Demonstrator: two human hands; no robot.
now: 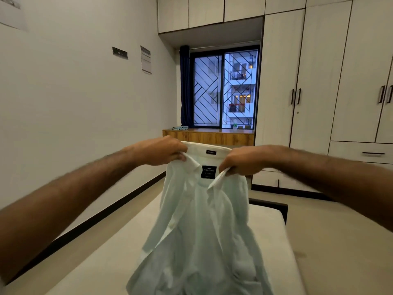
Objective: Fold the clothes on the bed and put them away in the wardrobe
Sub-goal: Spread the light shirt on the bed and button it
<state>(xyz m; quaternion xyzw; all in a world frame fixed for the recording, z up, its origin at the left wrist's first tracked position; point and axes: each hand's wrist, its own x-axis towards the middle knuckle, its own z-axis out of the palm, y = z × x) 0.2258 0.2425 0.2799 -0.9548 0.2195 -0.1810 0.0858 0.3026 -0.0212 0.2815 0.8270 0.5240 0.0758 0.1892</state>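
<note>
A pale mint-white shirt (197,231) with a black neck label hangs in the air in front of me, its front open toward me. My left hand (161,151) grips the left end of the collar. My right hand (244,159) grips the right end of the collar. The shirt's lower part drapes down over the beige bed (106,252), which runs away from me along the left wall. The wardrobe (319,81), with pale doors and dark handles, fills the right side and all its doors are closed.
A wooden window ledge (212,135) under the barred window holds a small blue cloth (180,127). Wardrobe drawers (361,153) sit low on the right. Floor runs between the bed's right edge and the wardrobe.
</note>
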